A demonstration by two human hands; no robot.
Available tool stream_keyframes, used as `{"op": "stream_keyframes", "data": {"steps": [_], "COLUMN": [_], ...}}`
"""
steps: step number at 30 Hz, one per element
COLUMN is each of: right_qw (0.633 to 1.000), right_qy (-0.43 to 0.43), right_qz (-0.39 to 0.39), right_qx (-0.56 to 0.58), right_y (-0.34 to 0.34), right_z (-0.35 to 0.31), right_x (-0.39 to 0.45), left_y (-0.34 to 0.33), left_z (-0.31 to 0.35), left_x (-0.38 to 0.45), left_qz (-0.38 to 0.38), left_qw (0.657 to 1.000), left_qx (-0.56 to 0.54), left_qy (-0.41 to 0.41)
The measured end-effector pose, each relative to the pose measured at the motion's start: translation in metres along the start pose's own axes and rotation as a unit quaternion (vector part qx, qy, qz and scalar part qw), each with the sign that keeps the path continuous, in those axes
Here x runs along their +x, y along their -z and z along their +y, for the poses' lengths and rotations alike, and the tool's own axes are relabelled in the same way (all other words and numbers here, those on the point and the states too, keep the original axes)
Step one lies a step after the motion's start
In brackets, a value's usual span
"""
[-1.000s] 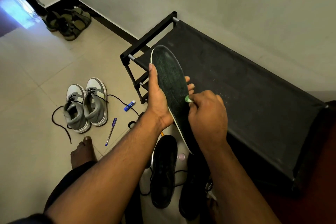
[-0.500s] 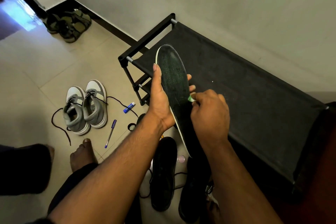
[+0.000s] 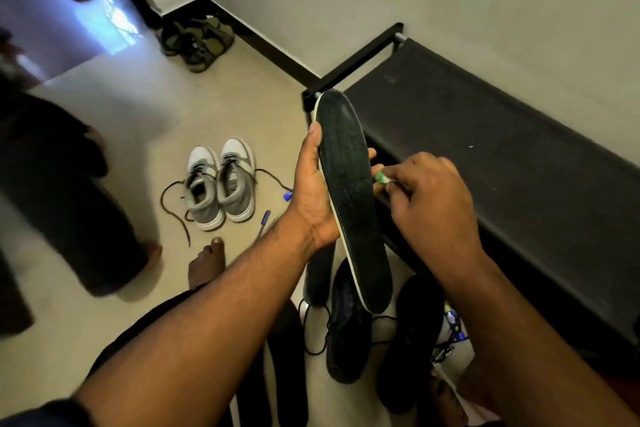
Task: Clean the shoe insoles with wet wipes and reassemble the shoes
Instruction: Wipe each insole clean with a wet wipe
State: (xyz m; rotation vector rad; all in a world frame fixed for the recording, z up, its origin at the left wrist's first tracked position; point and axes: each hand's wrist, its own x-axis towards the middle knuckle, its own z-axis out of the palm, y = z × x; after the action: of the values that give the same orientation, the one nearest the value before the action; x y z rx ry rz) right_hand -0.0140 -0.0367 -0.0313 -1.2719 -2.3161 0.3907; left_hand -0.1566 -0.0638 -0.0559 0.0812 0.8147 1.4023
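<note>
From above, the left hand [image 3: 313, 198] grips the black insole [image 3: 349, 198] by its edges and holds it up in the air over the black shoes [image 3: 349, 329]. The right hand [image 3: 429, 204] pinches a small green wipe [image 3: 381, 177] right at the insole's side. The wipe is tiny, so it might slip out. Someone's legs [image 3: 69, 191] are near and could bump him.

The right hand [image 3: 429, 204] has slid off the insole [image 3: 349, 191] edge.
</note>
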Motion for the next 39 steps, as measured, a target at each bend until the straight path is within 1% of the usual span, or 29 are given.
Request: {"op": "stream_keyframes", "data": {"steps": [2, 4, 6, 8, 11, 13, 16, 18, 21, 23, 25, 27, 28, 29, 32, 33, 35, 37, 39], "right_qw": [0.995, 0.987, 0.988, 0.990, 0.990, 0.991, 0.986, 0.987, 0.990, 0.991, 0.989, 0.983, 0.981, 0.981, 0.981, 0.982, 0.988, 0.988, 0.982], "right_qy": [0.090, 0.148, 0.144, 0.111, 0.078, 0.098, 0.160, 0.151, 0.105, 0.096, 0.133, 0.178, 0.184, 0.177, 0.117, 0.101, 0.092, 0.132, 0.180], "right_qz": [-0.004, -0.038, -0.059, -0.071, -0.055, -0.039, -0.039, -0.036, -0.021, -0.002, 0.016, 0.017, 0.014, 0.006, -0.028, -0.026, -0.005, 0.021, 0.029], "right_qx": [0.051, 0.049, 0.011, -0.043, -0.099, -0.077, -0.031, -0.040, -0.095, -0.089, -0.065, -0.052, -0.058, -0.076, -0.149, -0.155, -0.126, -0.074, -0.052], "right_y": [-0.002, -0.011, -0.022, -0.030, -0.036, -0.037, -0.042, -0.045, -0.046, -0.041, -0.039, -0.043, -0.046, -0.050, -0.053, -0.051, -0.047, -0.045, -0.047], "right_z": [-0.028, -0.051, -0.063, -0.066, -0.070, -0.085, -0.107, -0.106, -0.088, -0.081, -0.086, -0.091, -0.088, -0.082, -0.058, -0.052, -0.051, -0.063, -0.074], "right_x": [-0.014, -0.027, -0.032, -0.033, -0.039, -0.049, -0.063, -0.060, -0.047, -0.045, -0.051, -0.060, -0.062, -0.061, -0.054, -0.053, -0.055, -0.060, -0.066], "left_y": [0.014, 0.028, 0.042, 0.054, 0.066, 0.073, 0.078, 0.075, 0.069, 0.068, 0.067, 0.066, 0.065, 0.065, 0.066, 0.065, 0.065, 0.063, 0.061], "left_z": [0.006, 0.007, 0.004, 0.004, 0.010, 0.017, 0.025, 0.028, 0.029, 0.028, 0.029, 0.028, 0.026, 0.024, 0.017, 0.014, 0.013, 0.011, 0.010], "left_x": [-0.016, -0.032, -0.046, -0.059, -0.073, -0.078, -0.079, -0.079, -0.079, -0.075, -0.072, -0.067, -0.065, -0.063, -0.062, -0.063, -0.063, -0.060, -0.058], "left_qz": [0.000, -0.005, -0.010, -0.018, -0.029, -0.021, -0.004, 0.007, 0.011, 0.018, 0.020, 0.023, 0.024, 0.028, 0.027, 0.022, 0.027, 0.030, 0.037], "left_qw": [1.000, 1.000, 1.000, 0.999, 0.999, 0.999, 1.000, 1.000, 1.000, 1.000, 1.000, 0.999, 0.999, 0.999, 0.999, 0.999, 0.999, 0.999, 0.999], "left_qx": [-0.007, -0.012, -0.022, -0.035, -0.044, -0.035, -0.029, -0.019, 0.002, 0.000, -0.001, 0.000, 0.003, 0.010, 0.036, 0.040, 0.039, 0.034, 0.031], "left_qy": [0.000, -0.001, 0.000, 0.001, -0.002, -0.003, -0.011, -0.014, 0.000, -0.006, -0.011, -0.026, -0.032, -0.033, -0.022, -0.017, -0.013, -0.013, -0.023]}}
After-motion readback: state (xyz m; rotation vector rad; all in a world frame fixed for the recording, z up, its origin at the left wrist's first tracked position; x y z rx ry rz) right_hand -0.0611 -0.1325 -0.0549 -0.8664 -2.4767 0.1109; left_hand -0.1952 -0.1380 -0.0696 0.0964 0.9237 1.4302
